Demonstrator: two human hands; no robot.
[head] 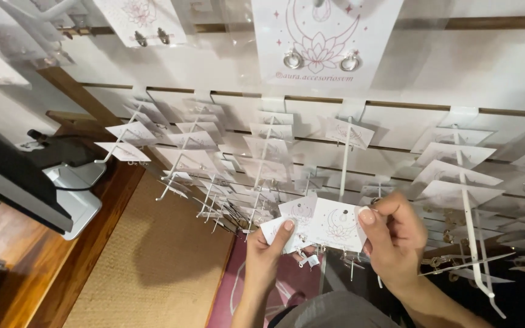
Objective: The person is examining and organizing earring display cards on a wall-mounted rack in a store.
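Right hand (396,243) pinches white earring card (337,226) by right edge, thumb on face. Left hand (268,252) just left of it, fingers pinching smaller card stack (274,231). Card lies flat between hands, long axis left-right, below white display hook (344,158) on slat wall (457,67).

Both hands (335,243) raised, fingers pinched.

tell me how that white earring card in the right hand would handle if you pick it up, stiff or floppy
The white earring card looks thin and flat, so probably light and fairly stiff, though likely to bend. The right hand pinches it by one edge without sag. Its small earrings may swing or snag.
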